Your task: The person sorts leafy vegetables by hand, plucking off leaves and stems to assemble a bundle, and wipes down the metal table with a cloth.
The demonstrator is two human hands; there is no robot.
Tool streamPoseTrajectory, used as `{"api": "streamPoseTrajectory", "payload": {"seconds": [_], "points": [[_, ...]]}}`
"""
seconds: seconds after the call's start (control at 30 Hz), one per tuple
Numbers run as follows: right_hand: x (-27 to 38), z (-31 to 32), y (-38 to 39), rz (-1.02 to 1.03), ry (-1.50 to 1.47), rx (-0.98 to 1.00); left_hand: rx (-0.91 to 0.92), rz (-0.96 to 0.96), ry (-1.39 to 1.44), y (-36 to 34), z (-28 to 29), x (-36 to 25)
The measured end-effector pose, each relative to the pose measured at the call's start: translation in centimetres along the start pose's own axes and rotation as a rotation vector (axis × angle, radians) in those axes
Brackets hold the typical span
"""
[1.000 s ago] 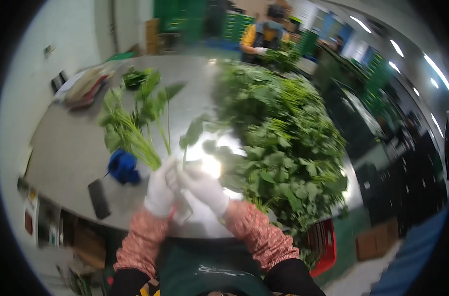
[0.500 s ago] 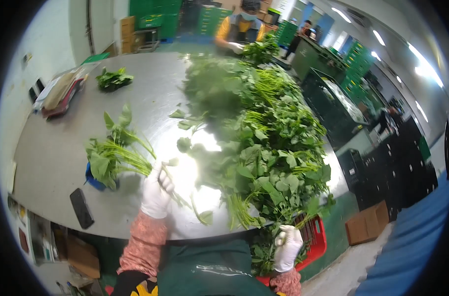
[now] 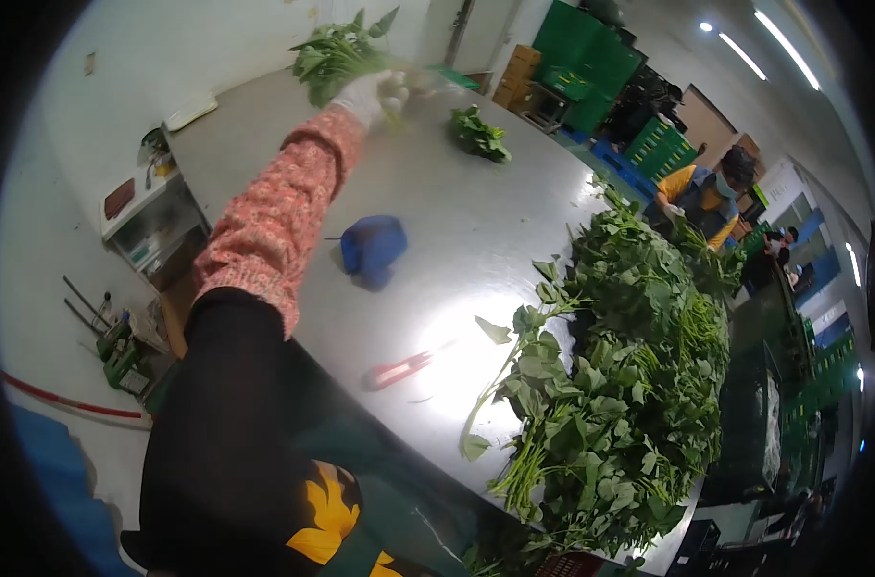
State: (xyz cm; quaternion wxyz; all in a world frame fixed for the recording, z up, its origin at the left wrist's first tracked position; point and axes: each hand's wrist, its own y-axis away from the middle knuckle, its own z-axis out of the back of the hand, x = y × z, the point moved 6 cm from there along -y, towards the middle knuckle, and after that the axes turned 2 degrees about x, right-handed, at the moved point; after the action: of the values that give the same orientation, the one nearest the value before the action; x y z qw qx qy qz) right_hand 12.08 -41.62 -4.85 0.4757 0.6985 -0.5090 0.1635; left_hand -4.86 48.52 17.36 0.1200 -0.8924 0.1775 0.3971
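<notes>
the white-gloved left hand (image 3: 372, 99) reaches to the far left of the grey metal surface (image 3: 476, 240), its fingers curled closed around the stems of a loose bunch of long-stemmed green leaves (image 3: 330, 60) that fan out toward the pale wall (image 3: 149, 87). this looks like the step of setting a gathered bunch aside; the next move would seem to call for laying it flat and loosening the fingers without scattering stems. a smaller clump of dark green leaves (image 3: 480, 135) lies to the right of the hand. nearer the body are a crumpled blue cloth-like thing (image 3: 374, 250) and a slim red tool (image 3: 399, 370); a big heap of leafy green stems (image 3: 639, 385) covers the right side.

the right hand is out of view, so i cannot tell how its fingers stand. blur smears the left fingers, and whether the bunch touches the surface or hangs above it is unclear. glare washes out the tool's tip.
</notes>
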Motion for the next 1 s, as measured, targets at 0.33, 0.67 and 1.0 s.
{"api": "streamPoseTrajectory", "payload": {"seconds": [0.33, 0.67, 1.0], "points": [[-3.1, 6.5, -3.3, -0.01, -0.851, -0.308, 0.445, 0.007, 0.096, 8.8, -5.6, 2.4], [13.6, -6.1, 12.1, 0.59, -0.488, 0.248, 0.595, -0.348, 0.134, 21.7, -13.7, -2.7], [7.7, -24.6, 8.2, 0.654, 0.332, 0.97, 0.546, 0.403, 0.451, 29.8, -14.7, 18.5]]}}
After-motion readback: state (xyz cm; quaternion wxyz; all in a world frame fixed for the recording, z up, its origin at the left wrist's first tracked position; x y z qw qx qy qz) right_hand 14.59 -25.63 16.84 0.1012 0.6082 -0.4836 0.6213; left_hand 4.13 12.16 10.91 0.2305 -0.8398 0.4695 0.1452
